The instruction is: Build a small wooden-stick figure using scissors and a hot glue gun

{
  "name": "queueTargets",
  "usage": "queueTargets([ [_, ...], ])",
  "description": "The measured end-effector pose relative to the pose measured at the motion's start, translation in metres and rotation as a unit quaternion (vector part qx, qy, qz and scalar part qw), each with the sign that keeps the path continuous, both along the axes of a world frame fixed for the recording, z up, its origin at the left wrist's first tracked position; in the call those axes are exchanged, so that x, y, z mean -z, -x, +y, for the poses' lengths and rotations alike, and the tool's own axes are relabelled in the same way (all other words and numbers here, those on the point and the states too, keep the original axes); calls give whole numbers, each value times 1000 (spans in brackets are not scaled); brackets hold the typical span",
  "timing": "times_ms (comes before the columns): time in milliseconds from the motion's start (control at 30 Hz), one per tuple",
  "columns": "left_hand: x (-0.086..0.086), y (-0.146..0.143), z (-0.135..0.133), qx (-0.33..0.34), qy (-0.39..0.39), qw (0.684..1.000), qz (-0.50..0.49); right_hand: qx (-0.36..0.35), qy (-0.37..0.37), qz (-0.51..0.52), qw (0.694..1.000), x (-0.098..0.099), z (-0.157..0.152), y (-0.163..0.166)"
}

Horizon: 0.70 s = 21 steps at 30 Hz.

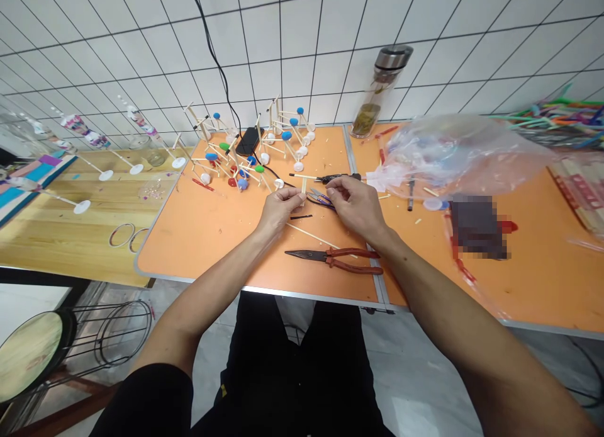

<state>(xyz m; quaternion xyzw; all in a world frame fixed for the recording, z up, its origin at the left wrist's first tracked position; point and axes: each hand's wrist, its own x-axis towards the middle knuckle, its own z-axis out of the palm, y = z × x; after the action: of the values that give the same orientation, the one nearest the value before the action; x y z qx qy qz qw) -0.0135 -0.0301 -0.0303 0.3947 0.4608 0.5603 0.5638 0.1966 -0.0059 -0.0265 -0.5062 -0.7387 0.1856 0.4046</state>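
My left hand (pixel 282 208) pinches short pale wooden sticks (pixel 304 185) upright between thumb and fingers. Beside it, my right hand (pixel 355 202) is curled with its fingertips close together; what they hold, if anything, is hidden. Small scissors (pixel 321 196) with dark blue handles lie at the right fingertips, and I cannot tell if they touch. Just behind the right hand is a dark tool (pixel 337 177). Long-nose pliers (pixel 330 258) with red-brown handles lie in front of both hands. A thin wooden stick (pixel 314 235) and a short black piece (pixel 302 217) lie between.
Stick models with coloured caps (pixel 250 163) stand behind my left hand, around a black phone (pixel 249 141). A glass tea bottle (pixel 372 100) stands by the tiled wall. Rightward lie a clear plastic bag (pixel 438 153) and a marker (pixel 411 194). The orange table's edge (pixel 264 291) faces me.
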Motion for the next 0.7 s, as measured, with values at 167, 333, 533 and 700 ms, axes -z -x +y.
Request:
queueTargets([
  [167,0,-6,-4,28,-15,999,16,3,-9,-23,1000,0,1,-1],
  [333,-1,-15,-13,90,-14,996,8,19,-7,-34,999,5,9,-8],
  [533,2,-26,-21,149,-25,988,13,28,8,-25,999,9,13,-13],
  [700,6,-26,-20,157,-31,987,17,29,13,-32,999,11,14,-13],
])
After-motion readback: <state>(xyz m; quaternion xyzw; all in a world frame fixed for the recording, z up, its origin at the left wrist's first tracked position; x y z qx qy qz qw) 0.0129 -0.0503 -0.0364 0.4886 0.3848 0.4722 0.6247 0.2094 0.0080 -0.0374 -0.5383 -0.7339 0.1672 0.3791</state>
